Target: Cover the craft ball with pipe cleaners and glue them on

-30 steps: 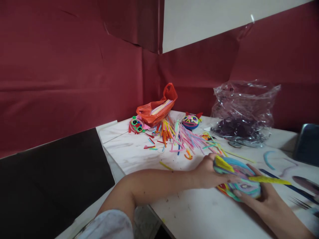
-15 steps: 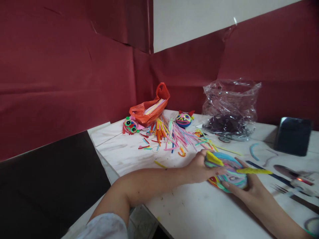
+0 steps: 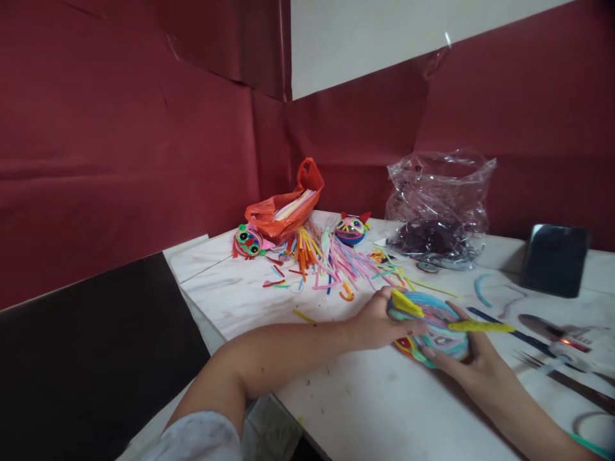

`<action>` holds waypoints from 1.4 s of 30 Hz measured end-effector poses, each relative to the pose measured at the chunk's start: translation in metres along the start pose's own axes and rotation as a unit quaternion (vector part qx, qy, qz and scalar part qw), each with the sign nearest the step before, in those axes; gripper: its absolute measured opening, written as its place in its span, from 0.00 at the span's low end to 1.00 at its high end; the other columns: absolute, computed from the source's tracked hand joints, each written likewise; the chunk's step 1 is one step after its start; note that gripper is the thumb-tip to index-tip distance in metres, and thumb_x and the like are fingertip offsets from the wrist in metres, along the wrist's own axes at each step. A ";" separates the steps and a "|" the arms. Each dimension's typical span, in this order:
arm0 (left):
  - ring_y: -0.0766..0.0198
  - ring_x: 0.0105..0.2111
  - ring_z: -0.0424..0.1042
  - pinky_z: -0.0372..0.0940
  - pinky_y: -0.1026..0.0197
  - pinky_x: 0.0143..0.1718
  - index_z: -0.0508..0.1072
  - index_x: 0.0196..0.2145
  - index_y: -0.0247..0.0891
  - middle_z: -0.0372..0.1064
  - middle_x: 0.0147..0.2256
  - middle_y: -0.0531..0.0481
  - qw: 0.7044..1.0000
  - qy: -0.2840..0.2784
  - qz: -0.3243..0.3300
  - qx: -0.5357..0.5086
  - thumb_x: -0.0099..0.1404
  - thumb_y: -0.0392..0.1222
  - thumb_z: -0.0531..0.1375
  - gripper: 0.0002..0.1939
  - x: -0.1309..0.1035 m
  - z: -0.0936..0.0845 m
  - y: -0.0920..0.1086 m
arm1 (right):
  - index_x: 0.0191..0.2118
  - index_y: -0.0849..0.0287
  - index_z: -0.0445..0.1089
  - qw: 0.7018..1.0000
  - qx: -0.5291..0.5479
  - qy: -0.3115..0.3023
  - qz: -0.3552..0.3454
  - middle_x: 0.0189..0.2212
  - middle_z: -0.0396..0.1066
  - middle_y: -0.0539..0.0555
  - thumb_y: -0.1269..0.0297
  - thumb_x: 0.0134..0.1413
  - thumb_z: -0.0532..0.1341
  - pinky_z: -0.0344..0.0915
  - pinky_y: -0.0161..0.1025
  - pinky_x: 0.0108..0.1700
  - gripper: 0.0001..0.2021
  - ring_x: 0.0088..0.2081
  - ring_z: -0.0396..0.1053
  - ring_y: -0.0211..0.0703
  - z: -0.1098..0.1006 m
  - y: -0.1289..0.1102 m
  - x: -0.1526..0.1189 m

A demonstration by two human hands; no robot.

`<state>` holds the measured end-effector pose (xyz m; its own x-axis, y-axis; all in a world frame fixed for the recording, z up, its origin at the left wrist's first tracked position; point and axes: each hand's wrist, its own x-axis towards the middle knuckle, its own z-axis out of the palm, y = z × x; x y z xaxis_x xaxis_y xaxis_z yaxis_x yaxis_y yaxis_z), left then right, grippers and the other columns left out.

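Note:
Between my hands is a round ball craft (image 3: 442, 328) wrapped in light blue, pink and grey pipe cleaners, with a red and yellow patch low on its left. Two yellow pointed pieces (image 3: 482, 326) stick out from it, one at the upper left and one to the right. My left hand (image 3: 387, 325) grips its left side, thumb lying across the front. My right hand (image 3: 473, 360) is closed around the right and lower side, thumb on the front. The ball is held above the white table (image 3: 375, 410); its underside is hidden.
Loose pipe cleaners (image 3: 343, 259) lie beyond my hands, by an orange plastic bag (image 3: 283, 214) and two finished animal balls (image 3: 248, 242). A clear bag (image 3: 437, 211) and a phone (image 3: 555, 260) stand behind. Tweezers (image 3: 564, 378) and a tool with a glowing red light (image 3: 567, 342) lie right.
The whole view has shifted slightly, so everything appears a little further left. Both hands keep their hold on the ball, which looks almost unchanged in its tilt.

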<state>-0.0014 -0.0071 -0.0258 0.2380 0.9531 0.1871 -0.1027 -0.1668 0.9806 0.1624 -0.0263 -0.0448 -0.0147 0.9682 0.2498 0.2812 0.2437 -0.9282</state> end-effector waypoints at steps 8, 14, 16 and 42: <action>0.56 0.46 0.70 0.64 0.50 0.51 0.61 0.52 0.37 0.68 0.46 0.42 0.999 -0.022 0.044 -0.017 0.44 0.55 0.70 0.42 0.003 -0.001 -0.017 | 0.62 0.60 0.52 0.999 0.020 -0.005 -0.024 0.52 0.69 0.61 0.49 0.35 0.69 0.70 0.46 0.49 0.48 0.49 0.70 0.57 -0.004 0.021 0.008; 0.53 0.52 0.69 0.67 0.54 0.47 0.54 0.61 0.43 0.65 0.55 0.42 0.949 -0.282 -0.049 0.133 0.41 0.47 0.73 0.51 0.031 -0.047 0.015 | 0.64 0.58 0.49 0.997 0.077 -0.006 0.007 0.54 0.67 0.62 0.50 0.39 0.69 0.65 0.49 0.55 0.47 0.53 0.68 0.56 0.000 0.015 0.007; 0.56 0.50 0.70 0.68 0.59 0.44 0.61 0.58 0.44 0.68 0.53 0.46 0.883 -0.342 -0.075 0.312 0.46 0.40 0.70 0.42 0.061 -0.074 0.039 | 0.64 0.58 0.48 0.993 0.119 -0.008 0.019 0.54 0.67 0.63 0.50 0.39 0.69 0.66 0.50 0.54 0.48 0.52 0.69 0.56 0.003 0.011 0.006; 0.50 0.60 0.52 0.50 0.49 0.60 0.68 0.51 0.36 0.58 0.57 0.38 0.666 0.011 0.153 0.730 0.61 0.34 0.52 0.20 0.169 -0.122 -0.003 | 0.67 0.55 0.38 0.973 0.208 -0.091 0.032 0.58 0.62 0.64 0.48 0.39 0.69 0.60 0.52 0.59 0.54 0.57 0.64 0.55 0.003 0.007 0.007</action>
<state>-0.0791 0.1856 -0.0038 0.4056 0.8191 0.4057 0.9094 -0.4063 -0.0889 0.1615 -0.0175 -0.0505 -0.1913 0.9666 0.1706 -0.1260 0.1481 -0.9809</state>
